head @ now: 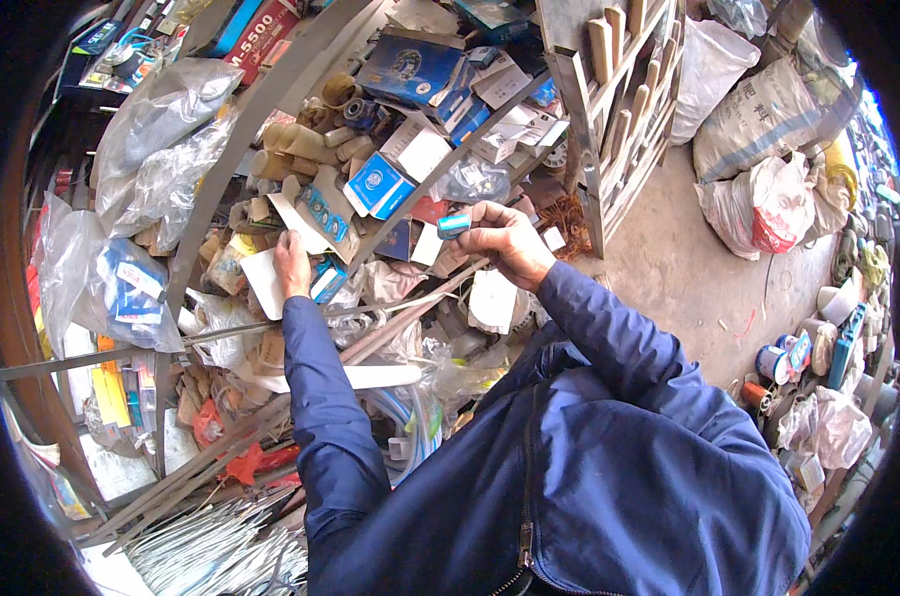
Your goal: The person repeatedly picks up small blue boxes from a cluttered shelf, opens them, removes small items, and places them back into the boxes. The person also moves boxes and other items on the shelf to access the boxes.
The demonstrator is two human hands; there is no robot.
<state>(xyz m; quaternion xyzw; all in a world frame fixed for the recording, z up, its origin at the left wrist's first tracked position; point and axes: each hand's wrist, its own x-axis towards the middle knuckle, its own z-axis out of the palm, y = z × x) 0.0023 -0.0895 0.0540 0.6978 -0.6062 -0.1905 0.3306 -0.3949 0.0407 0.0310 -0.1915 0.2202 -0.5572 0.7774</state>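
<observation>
Between the thumb and fingers of my right hand (511,244) is a small blue box (454,226), held above the cluttered shelf. My left hand (293,267) grips an opened cardboard box by its pale flap (262,281); the fingertips are partly hidden. Small blue boxes (323,213) lie in the opened carton just beyond that hand. More blue packaging (328,280) shows close to its right side. Farther back, a blue-and-white carton (379,185) sits tilted among other boxes.
A metal shelf bar (450,175) slants across the goods. Wooden handles (621,130) stand in a metal rack (587,149) at the right. Filled sacks (755,119) rest on the concrete floor (707,283). Plastic-wrapped goods (133,290) hang at left; thin rods (219,547) lie below.
</observation>
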